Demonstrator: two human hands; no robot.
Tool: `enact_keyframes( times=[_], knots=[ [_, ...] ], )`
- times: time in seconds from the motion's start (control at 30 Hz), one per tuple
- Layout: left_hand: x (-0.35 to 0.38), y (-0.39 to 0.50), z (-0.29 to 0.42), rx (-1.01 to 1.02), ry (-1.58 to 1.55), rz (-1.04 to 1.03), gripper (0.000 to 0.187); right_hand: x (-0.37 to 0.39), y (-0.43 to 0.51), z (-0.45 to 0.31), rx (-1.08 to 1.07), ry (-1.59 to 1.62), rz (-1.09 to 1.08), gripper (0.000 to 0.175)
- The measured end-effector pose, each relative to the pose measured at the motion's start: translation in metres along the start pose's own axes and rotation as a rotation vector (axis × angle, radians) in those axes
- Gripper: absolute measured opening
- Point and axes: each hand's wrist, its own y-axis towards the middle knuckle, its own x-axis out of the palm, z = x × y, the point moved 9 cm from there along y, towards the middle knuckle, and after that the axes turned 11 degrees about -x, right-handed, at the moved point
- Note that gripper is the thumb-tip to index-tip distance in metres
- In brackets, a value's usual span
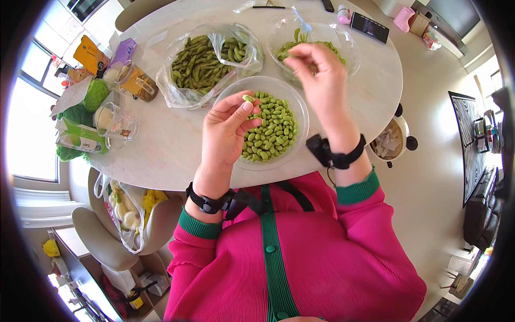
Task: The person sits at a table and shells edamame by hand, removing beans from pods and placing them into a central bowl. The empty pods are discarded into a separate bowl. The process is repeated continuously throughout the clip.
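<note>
My left hand [225, 131] pinches a pale green soybean [248, 98], perhaps still with pod skin on it, between thumb and fingertips. Below it stands a clear plastic bowl [302, 120] with many shelled green soybeans [271, 135] inside. My right hand [322, 74] is blurred over a second clear bowl [354, 52], which contains green pods or pod shells [281, 52]. Its thumb and fingers are bent; whether they grip anything is not plain. An open clear plastic bag [253, 52] full of soybean pods [201, 64] lies behind the first bowl, to the left.
On the table's left are a glass jug [139, 80], a glass cup [114, 120], green yarn [96, 95] and a green carton [80, 137]. A phone [369, 27] lies back right. A waste bin [389, 139] stands by the right edge; a chair [108, 233] holds bags.
</note>
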Motion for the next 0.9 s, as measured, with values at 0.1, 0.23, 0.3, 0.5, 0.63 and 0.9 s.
enact_keyframes(
  times=[0.1, 0.23, 0.3, 0.5, 0.63, 0.9],
  knots=[
    [0.0, 0.0, -0.001, -0.025, -0.01, -0.008, 0.022, -0.012, 0.011, 0.025, -0.008, -0.272, -0.071, 0.021],
    [0.001, -0.001, -0.004, -0.082, -0.022, -0.013, 0.018, -0.008, 0.008, 0.022, -0.127, -0.699, -0.173, 0.019],
    [0.001, 0.001, -0.005, -0.092, -0.017, -0.002, 0.017, -0.006, 0.001, 0.026, -0.057, -0.654, -0.245, 0.021],
    [0.001, 0.002, -0.006, -0.083, -0.021, -0.009, 0.017, 0.003, -0.001, 0.026, -0.013, -0.485, -0.29, 0.024],
    [-0.001, 0.002, -0.008, -0.094, -0.035, -0.001, 0.016, 0.017, -0.003, -0.014, -0.258, -0.153, -0.321, 0.033],
    [0.005, 0.001, -0.025, -0.247, -0.202, -0.192, 0.013, 0.041, -0.024, -0.045, -0.071, 0.421, -0.49, 0.041]
  ],
)
